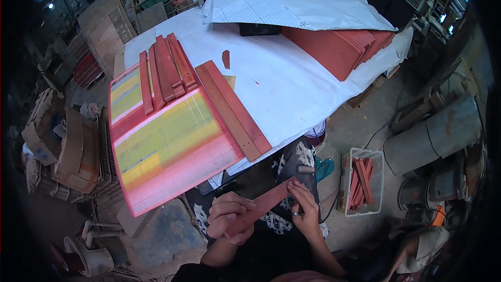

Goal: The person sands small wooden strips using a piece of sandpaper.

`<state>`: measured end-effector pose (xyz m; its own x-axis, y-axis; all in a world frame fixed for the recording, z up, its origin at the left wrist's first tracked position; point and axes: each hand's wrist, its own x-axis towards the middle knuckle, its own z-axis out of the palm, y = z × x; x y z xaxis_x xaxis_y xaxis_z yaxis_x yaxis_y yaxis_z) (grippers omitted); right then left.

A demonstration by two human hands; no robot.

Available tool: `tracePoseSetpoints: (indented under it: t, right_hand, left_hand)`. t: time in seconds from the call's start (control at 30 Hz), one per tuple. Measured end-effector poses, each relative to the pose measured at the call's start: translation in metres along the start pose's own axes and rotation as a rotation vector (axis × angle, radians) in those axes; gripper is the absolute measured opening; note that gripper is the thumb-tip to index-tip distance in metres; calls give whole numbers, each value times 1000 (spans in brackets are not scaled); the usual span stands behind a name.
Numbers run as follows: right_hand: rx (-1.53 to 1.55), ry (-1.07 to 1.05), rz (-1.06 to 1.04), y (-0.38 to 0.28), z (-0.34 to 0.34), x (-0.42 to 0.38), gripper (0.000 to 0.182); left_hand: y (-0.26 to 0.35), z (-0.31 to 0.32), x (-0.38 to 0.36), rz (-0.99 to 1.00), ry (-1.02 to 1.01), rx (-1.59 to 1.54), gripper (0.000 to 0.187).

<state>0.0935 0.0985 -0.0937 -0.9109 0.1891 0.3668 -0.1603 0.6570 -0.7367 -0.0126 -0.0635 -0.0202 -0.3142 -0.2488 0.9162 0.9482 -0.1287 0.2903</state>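
Over my lap I hold a flat reddish-brown strip (266,203) that slants up to the right. My left hand (230,216) is closed round its lower end. The fingers of my right hand (305,207), which wears a ring, grip the upper end. In front of me, a yellow and pink printed panel (172,141) lies on the white-covered table (292,89). Several red strips (166,68) rest across its far part, and two longer strips (232,109) lie side by side along its right edge. A small red piece (226,59) sits on the white sheet.
Stacked red boards (334,52) lie at the back right of the table, partly under white sheets (292,2). On the floor at right stands a white basket (360,180) holding several red strips. Grey cylinders (433,133) are farther right; cardboard boxes (78,149) stand at left.
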Motion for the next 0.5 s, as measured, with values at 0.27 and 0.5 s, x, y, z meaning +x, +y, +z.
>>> tracePoseSetpoints:
  t: [0.27,0.5]
  right_hand:
    - [-33,-98,108,7,-3,2,55]
    - [-29,-97,150,27,1,0,52]
  left_hand:
    - [11,-14,0,-78,-136,-7,42]
    - [14,6,-4,-15,171,3,41]
